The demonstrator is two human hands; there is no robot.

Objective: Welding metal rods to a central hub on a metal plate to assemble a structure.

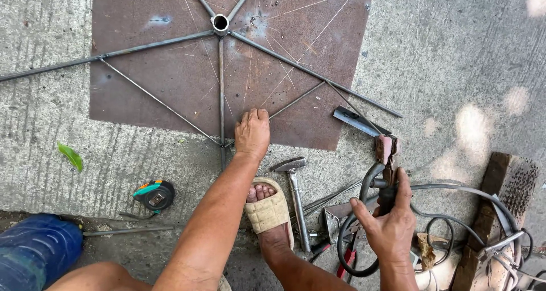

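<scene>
My left hand (252,133) presses flat on the lower edge of a rusty steel plate (159,69), fingers closed over thin steel rods. The rods (221,86) radiate from a short pipe hub (219,23) like spokes, with cross rods between them. My right hand (391,223) grips a welding electrode holder (387,154), held upright over the concrete at the lower right. A thick black cable (364,183) loops from the holder. A chipping hammer (296,194) lies between my hands, beside my sandalled foot (268,208).
A tape measure (154,195) and a loose rod (128,230) lie on the concrete at the left. A flat metal bar (355,120) rests by the plate's right corner. Wooden board (500,211), cables and pliers (347,262) crowd the lower right. A green leaf (71,155) lies left.
</scene>
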